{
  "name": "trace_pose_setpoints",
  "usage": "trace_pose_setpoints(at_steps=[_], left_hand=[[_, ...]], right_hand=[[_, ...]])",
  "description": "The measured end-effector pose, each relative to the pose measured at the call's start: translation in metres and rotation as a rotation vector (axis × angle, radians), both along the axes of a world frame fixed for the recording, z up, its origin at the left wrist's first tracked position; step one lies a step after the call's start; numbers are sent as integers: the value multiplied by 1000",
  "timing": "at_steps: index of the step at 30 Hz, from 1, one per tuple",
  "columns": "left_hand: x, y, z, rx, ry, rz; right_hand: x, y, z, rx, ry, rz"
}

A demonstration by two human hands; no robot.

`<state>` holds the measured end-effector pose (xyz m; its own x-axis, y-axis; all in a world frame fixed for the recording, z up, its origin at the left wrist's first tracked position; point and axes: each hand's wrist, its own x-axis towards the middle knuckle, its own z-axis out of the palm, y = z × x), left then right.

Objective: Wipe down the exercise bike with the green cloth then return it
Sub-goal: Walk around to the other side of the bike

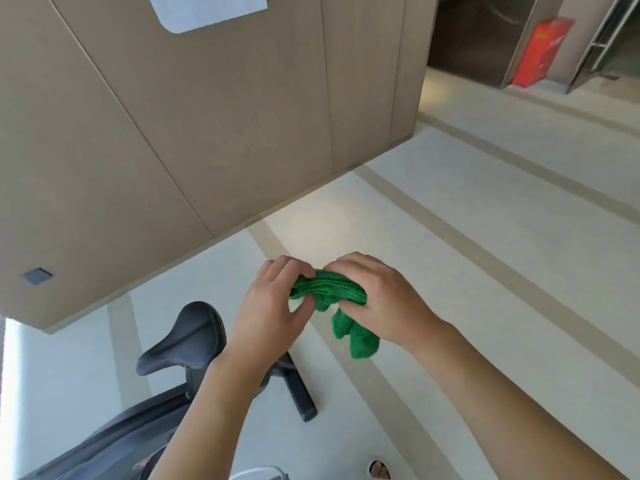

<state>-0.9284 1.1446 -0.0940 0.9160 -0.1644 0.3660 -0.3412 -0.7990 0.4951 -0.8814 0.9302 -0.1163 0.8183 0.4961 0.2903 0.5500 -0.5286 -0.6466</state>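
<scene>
Held in mid-air above the pale floor (485, 237), to the right of and beyond the bike saddle (187, 336): a green cloth (329, 289), bunched between both hands. Long axis of the folded bundle running roughly left to right, from the left hand (273, 306) across to the right hand (377, 299). Stacked fold edges visible along the top of the bundle, like pages of a closed book. One loose tail hanging down below the right hand, clear of the floor.

Right hand fingers curled over the right end of the cloth, gripping it from above. Left hand fingers bent, with thumb and fingertips pinching the left end of the bundle; a small gap showing under the thumb. Both hands equally close to the cloth, both touching it.

Cloth bright green, soft and fuzzy, probably microfibre; likely to flop and unfold if either grip loosens.

Exercise bike (145, 420) low and to the left of the cloth: dark saddle on its post, dark frame below, one foot bar (298, 389) resting on the floor. Left hand nearer the saddle than the right. Cloth not touching the bike. Judged stage: refolding or gathering the cloth; whether for wiping or for returning cannot be told.

Beyond the saddle, a tan panelled wall (207, 133).
</scene>
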Motion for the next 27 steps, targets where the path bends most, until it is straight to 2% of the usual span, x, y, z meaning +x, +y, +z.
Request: trace_pose_setpoints(at_steps=[15, 27], left_hand=[[121, -94, -3, 44, 91, -156], [273, -96, -18, -52, 104, -184]], right_hand=[[59, -151, -13, 50, 48, -461], [177, -164, -2, -12, 28, -600]])
